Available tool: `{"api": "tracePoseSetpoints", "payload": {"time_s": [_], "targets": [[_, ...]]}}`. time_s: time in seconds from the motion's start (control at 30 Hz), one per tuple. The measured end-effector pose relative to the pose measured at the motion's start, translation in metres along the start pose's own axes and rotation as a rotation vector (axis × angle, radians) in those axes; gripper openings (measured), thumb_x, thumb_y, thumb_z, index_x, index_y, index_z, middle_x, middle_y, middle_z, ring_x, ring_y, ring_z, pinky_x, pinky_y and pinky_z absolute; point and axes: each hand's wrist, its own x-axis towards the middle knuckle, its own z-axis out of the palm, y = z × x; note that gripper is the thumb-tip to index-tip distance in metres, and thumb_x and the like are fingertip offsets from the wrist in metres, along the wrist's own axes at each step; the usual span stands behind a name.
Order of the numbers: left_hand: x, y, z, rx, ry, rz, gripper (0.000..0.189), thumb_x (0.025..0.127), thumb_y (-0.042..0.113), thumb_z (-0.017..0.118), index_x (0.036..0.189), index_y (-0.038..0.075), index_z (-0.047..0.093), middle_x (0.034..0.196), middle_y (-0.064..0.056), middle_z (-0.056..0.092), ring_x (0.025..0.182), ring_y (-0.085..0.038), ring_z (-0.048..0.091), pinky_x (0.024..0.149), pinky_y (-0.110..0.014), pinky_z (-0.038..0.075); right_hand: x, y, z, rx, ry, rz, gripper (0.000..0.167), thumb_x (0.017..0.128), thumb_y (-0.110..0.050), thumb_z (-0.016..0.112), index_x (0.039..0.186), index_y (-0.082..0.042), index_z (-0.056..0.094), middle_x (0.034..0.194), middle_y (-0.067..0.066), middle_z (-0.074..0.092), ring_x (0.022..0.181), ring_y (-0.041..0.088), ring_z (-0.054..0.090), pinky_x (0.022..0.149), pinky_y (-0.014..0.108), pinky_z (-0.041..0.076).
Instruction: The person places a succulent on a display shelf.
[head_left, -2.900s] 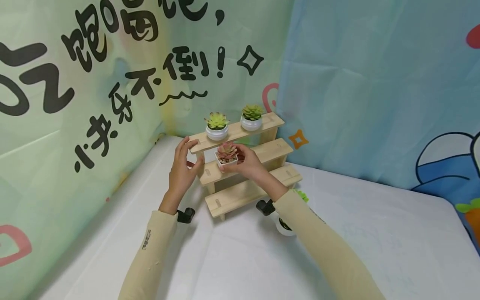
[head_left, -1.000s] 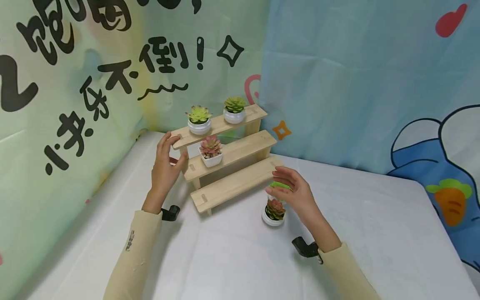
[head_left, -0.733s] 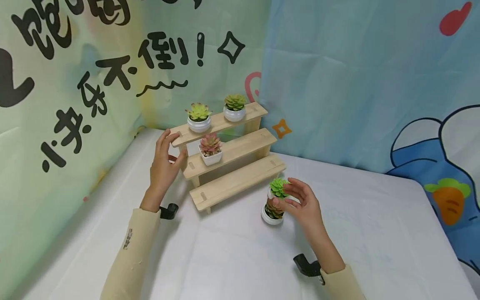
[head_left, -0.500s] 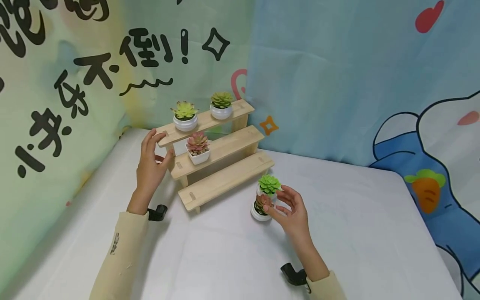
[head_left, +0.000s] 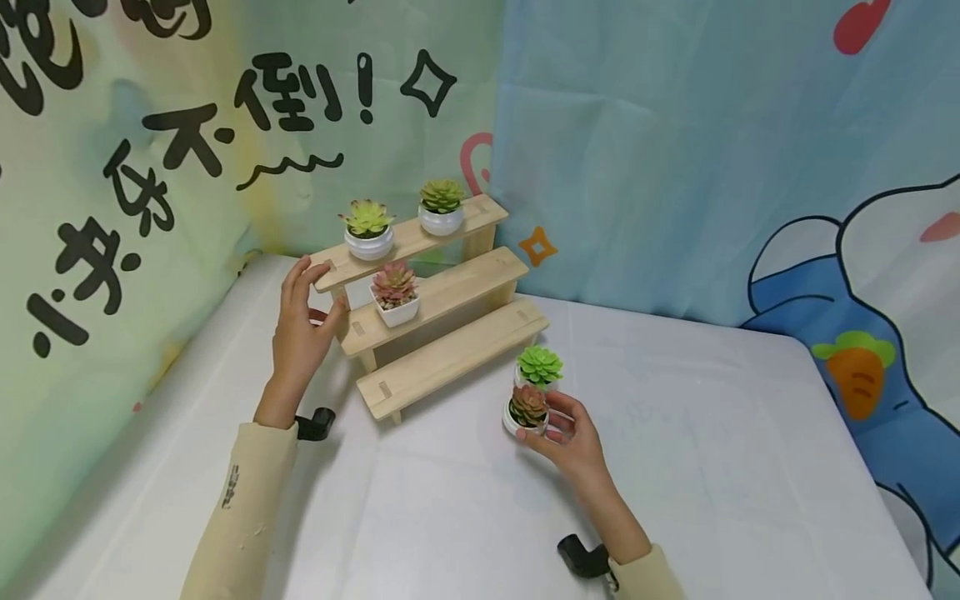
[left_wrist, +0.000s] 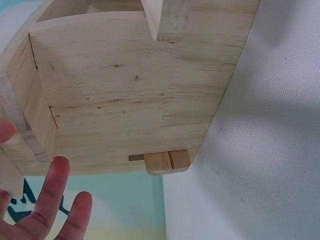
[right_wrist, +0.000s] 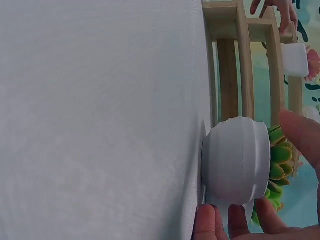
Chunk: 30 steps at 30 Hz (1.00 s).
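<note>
My left hand holds the left end of a three-step wooden plant stand, fingers at the top board and thumb lower down. In the left wrist view its fingers lie beside the stand's bare wood. At the table, my right hand has thumb and fingers around the white round pot of a reddish succulent. The right wrist view shows that pot upright at the table surface, fingers at its side and thumb near its rim. A bright green succulent stands just behind it, its pot partly hidden.
Two green succulents in white round pots, one on the left and one on the right, stand on the top step. A pink succulent in a square white pot sits on the middle step. Printed cloth backs the white table.
My right hand set the pink succulent on the middle step and let go. It then moved right and down to the reddish succulent and closed around its pot. My left hand stayed at the stand.
</note>
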Motion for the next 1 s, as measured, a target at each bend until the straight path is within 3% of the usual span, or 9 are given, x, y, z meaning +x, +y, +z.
{"api": "tracePoseSetpoints", "payload": {"time_s": [0.23,0.47,0.77,1.0], "targets": [[-0.0004,0.0009,0.0003,-0.016,0.000,-0.004,0.049,0.098,0.020,0.059,0.144,0.016,0.044,0.159,-0.002,0.024,0.082,-0.035,0.063,0.073,-0.046,0.052,0.0025,0.0019,-0.0014,-0.041,-0.033,0.002,0.072,0.084,-0.006,0.074,0.145,0.002,0.036,0.141,0.021,0.044,0.127,0.030,0.044,0.092,0.024,0.041],[-0.0009,-0.0006,0.0014,-0.014,0.005,-0.008,0.049,0.097,0.019,0.060,0.143,0.016,0.045,0.159,-0.001,0.025,0.082,-0.034,0.064,0.072,-0.044,0.052,0.0057,0.0078,0.0005,-0.101,-0.026,-0.054,0.072,0.084,-0.006,0.075,0.144,0.007,0.036,0.140,0.026,0.046,0.126,0.033,0.044,0.088,0.028,0.041],[-0.0007,-0.0001,0.0009,-0.009,0.005,-0.003,0.049,0.097,0.020,0.060,0.143,0.016,0.045,0.159,-0.001,0.025,0.081,-0.034,0.064,0.072,-0.044,0.052,0.0058,0.0092,-0.0001,-0.033,-0.052,-0.065,0.073,0.085,-0.001,0.073,0.145,0.009,0.033,0.144,0.028,0.042,0.130,0.035,0.043,0.082,0.018,0.044],[-0.0013,0.0011,0.0006,-0.012,-0.004,-0.014,0.049,0.097,0.020,0.060,0.144,0.015,0.044,0.159,-0.001,0.024,0.082,-0.034,0.064,0.073,-0.043,0.052,0.0058,0.0092,-0.0007,0.017,-0.055,-0.026,0.070,0.085,0.002,0.071,0.144,0.007,0.036,0.142,0.026,0.043,0.128,0.033,0.044,0.081,0.013,0.043]]}}
